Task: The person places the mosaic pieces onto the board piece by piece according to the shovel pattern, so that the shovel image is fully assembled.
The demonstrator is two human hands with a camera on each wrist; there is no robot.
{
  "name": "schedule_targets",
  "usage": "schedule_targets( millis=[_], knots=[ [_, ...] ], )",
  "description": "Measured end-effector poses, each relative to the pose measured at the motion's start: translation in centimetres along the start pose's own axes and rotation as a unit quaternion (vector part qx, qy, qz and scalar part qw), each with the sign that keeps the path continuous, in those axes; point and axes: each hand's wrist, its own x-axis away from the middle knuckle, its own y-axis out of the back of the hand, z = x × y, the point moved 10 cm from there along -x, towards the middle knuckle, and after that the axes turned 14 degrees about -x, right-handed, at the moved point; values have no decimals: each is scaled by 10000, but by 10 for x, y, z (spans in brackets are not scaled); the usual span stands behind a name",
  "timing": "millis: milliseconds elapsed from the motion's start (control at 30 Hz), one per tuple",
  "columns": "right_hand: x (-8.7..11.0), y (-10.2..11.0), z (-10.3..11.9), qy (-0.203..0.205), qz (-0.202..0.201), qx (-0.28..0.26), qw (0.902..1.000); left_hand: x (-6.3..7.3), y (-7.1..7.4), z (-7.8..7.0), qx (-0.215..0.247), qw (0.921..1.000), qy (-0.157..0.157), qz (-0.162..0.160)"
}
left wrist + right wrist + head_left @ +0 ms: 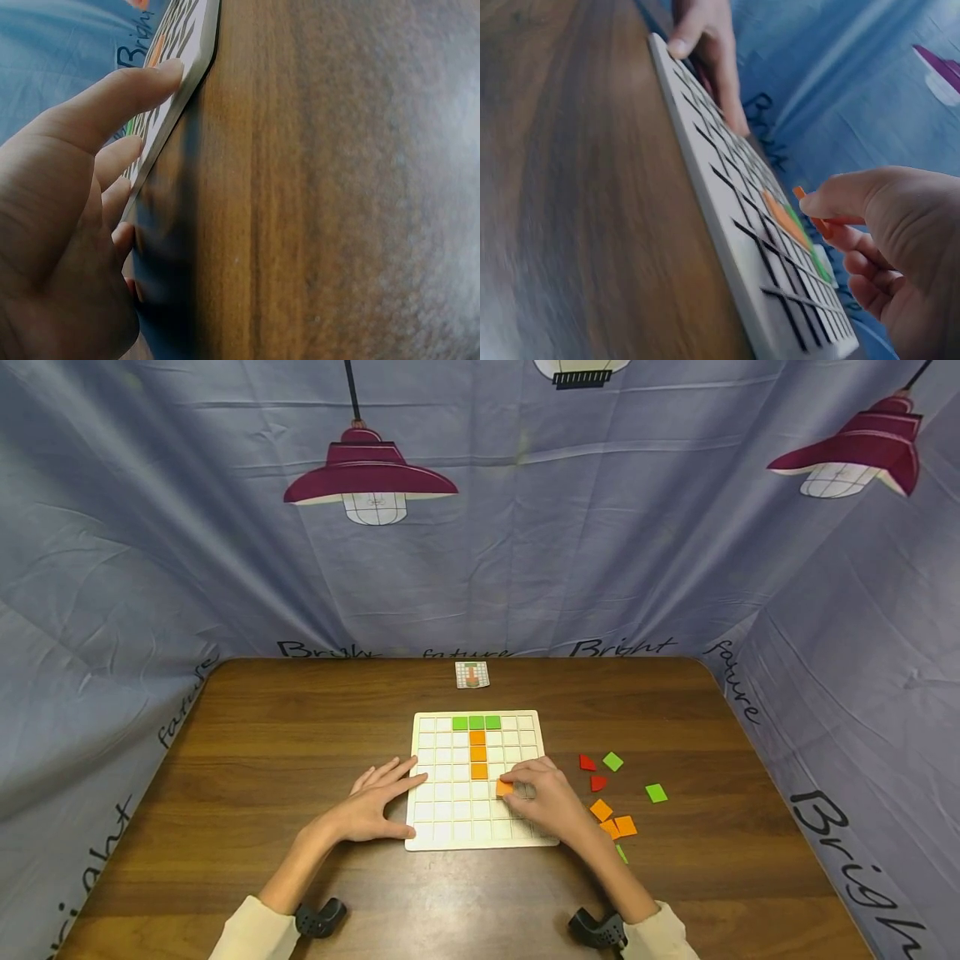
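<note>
An orange tile (pixel 503 788) is pinched between thumb and fingers by the person's right grip (pixel 546 797), held over the board (pixel 444 832), near the lower end of an orange column (pixel 478 754). The board's left edge is touched by the left grip (pixel 375 807), its fingers spread. Loose tiles (pixel 626 825) are scattered rightward on the worktop (pixel 300 727). "Bright" and "fature" are printed on the curtain (pixel 600 577).

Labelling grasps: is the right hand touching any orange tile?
Touching. The right wrist view shows the right hand pinching an orange tile between thumb and fingers.
</note>
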Motion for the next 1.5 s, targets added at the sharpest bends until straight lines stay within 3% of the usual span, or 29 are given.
schedule_targets(
  millis=[233,433,933,1200,1500],
  knots=[
    [-10,-28,7,86,359,293,9989,0,-1,1,35,10000,22,23],
    [-14,-36,5,-25,407,467,9981,0,-3,3,-13,10000,60,66],
    [-18,-44,-3,-219,533,277,9980,-2,-3,3,22,9999,78,110],
    [-21,-46,1,-35,568,190,9982,-2,-1,3,-30,10000,23,47],
    [-15,-23,-6,-213,182,-97,9996,-1,-2,3,-4,10000,62,70]
  ],
)
